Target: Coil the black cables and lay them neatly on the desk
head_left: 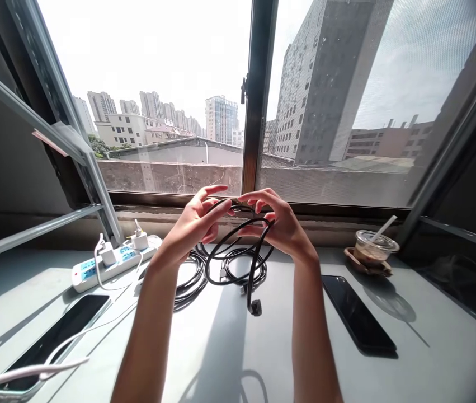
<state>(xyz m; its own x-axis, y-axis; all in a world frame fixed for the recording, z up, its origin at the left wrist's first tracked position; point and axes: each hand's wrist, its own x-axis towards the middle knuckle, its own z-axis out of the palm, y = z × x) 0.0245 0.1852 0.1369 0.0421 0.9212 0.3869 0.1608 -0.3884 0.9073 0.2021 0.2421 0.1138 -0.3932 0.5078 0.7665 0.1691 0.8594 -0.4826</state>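
Between my two hands a black cable (pixel 255 263) hangs in loose loops above the table. Its black plug (pixel 256 307) dangles below on the right side. My left hand (pixel 199 221) has the cable between thumb and fingers, with the index finger stretched out. On the other side, my right hand (pixel 279 224) pinches the loops, its fingers bent around them. Beneath my hands lie two coiled black cables, a left coil (pixel 193 288) and a right coil (pixel 260 272), partly covered by the held loops.
To the left a white power strip (pixel 109 276) carries plugged-in chargers, and a phone (pixel 59 336) lies near white cords (pixel 78 336). On the right are another phone (pixel 359 313) and a lidded cup (pixel 374 249) with a straw. A window (pixel 170 173) stands behind the table.
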